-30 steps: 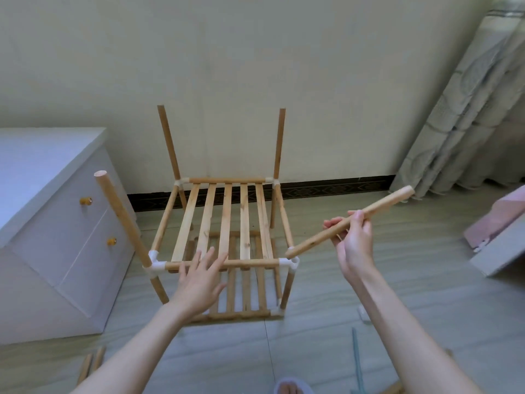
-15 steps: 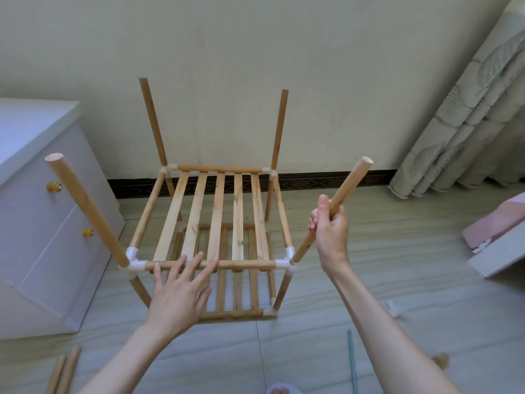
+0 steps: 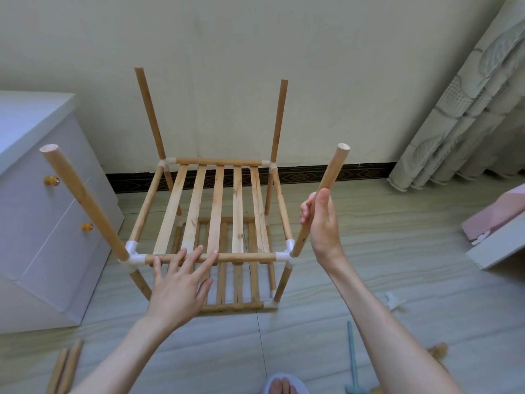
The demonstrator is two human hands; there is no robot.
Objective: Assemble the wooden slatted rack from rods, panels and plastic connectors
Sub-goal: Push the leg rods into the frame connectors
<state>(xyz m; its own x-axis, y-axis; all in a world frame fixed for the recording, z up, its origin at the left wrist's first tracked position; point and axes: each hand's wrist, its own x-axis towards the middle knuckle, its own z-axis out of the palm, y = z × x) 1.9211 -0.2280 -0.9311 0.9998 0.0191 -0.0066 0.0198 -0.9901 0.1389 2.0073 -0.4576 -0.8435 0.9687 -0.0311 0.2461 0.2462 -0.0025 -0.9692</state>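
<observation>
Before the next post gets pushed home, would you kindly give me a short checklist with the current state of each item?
1. Right hand grips near-right rod: ok.
2. Rod's lower end sits in near-right connector: ok; fully seated: cannot tell.
3. Left hand, fingers straight, rests on front rail to steady the frame: ok.
4. Near-left rod stands in its connector: ok.
5. Both far rods in place: ok.
6. Spare rods lie on the floor near left: ok.

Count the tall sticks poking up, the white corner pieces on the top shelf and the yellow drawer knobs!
Tall sticks: 4
White corner pieces: 4
Yellow knobs: 2
Total: 10
</observation>
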